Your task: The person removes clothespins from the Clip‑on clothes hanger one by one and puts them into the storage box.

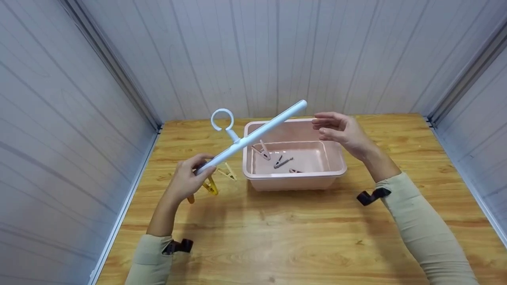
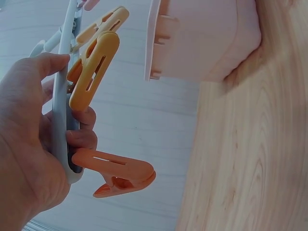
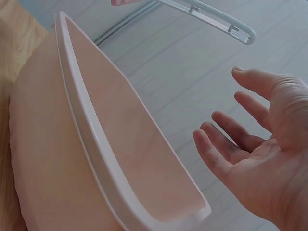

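Note:
My left hand grips the near end of a pale blue hanger bar with a ring hook on top. The bar slants up and to the right over a pink plastic basin. Yellow and orange clothespins hang from the bar by my fingers, and an orange peg sits at the bar's end. A pink peg hangs mid-bar over the basin. My right hand hovers open just right of the bar's far tip, touching nothing.
Loose pegs lie on the basin's floor. The basin stands at the back middle of a wooden table. White panelled walls close in the left, back and right sides.

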